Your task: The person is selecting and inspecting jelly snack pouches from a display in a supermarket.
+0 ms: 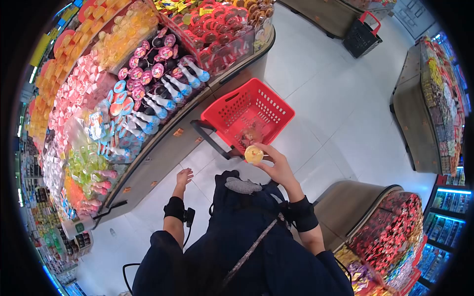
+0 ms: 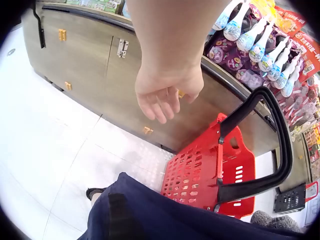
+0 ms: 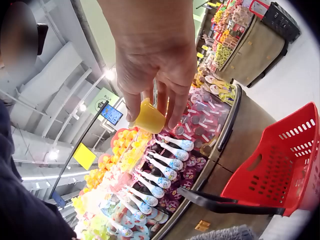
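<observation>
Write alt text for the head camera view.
A right hand holds a yellow cup over a red basket on a shop floor. The left hand hangs open beside a sweets counter.

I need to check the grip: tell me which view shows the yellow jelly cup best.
The right wrist view: the yellow jelly cup fills the frame close up, pinched by the right hand. The head view shows it small, above the red basket. The left wrist view misses it.
</observation>
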